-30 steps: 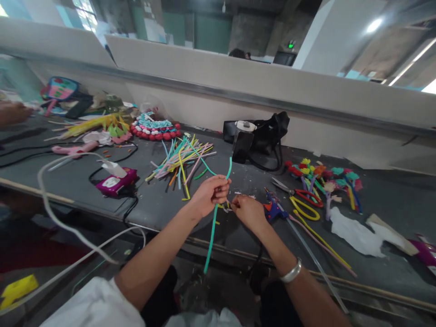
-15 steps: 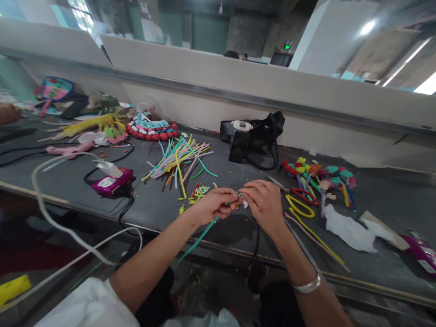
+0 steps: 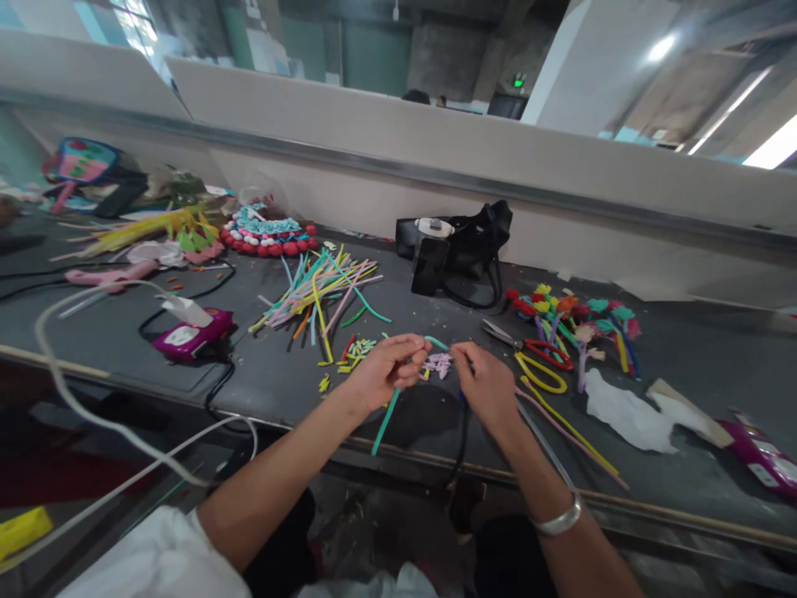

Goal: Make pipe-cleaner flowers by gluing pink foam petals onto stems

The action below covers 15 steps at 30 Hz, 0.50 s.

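I see a thin, fuzzy green craft stick [image 3: 384, 422] pinched by the left hand [image 3: 395, 365] and, near its upper end, the right hand [image 3: 486, 382], its tail hanging over the dark grey table [image 3: 267, 365] edge. Short pink pieces [image 3: 439, 364] lie beneath; open metal scissors with red and yellow handles [image 3: 519, 345] crowd the right side. Ahead sit a multicoloured stick pile [image 3: 330, 291] and a black bag [image 3: 486, 241].

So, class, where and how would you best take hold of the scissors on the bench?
Probably by the red loop and yellow loop, coming from the near right: the scissors lie with those loops toward the right, while the blades point left and away from the person.
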Each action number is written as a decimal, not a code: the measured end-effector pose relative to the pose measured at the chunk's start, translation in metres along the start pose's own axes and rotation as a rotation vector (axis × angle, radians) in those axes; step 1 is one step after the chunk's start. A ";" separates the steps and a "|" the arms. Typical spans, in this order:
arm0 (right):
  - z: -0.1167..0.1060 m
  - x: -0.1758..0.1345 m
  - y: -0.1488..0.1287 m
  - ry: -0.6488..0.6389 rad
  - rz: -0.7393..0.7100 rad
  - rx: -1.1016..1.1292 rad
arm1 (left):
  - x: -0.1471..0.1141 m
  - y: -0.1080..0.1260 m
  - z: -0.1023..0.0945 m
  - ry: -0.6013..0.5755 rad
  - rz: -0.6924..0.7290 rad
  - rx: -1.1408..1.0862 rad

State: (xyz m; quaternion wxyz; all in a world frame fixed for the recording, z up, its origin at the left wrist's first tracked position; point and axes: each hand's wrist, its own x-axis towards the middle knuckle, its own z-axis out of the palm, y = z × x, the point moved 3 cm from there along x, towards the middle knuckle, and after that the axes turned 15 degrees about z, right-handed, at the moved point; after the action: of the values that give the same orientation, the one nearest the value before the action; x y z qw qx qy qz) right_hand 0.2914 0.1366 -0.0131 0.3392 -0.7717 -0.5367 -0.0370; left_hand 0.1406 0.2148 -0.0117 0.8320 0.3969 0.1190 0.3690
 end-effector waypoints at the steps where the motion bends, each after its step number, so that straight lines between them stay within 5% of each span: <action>1: 0.004 -0.004 -0.004 -0.030 -0.011 0.008 | 0.001 0.001 -0.001 0.038 0.049 -0.003; 6: 0.018 -0.021 -0.024 -0.100 0.008 0.059 | 0.002 0.001 -0.006 0.174 0.158 0.036; 15: 0.018 -0.028 -0.032 -0.132 0.115 0.181 | 0.002 -0.005 -0.011 0.250 0.131 0.094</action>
State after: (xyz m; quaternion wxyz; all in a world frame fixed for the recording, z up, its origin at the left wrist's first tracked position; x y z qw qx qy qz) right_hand 0.2465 0.1302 -0.0229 0.3727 -0.7683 -0.5139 0.0820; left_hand 0.1394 0.2207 -0.0226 0.7654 0.3934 0.2125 0.4628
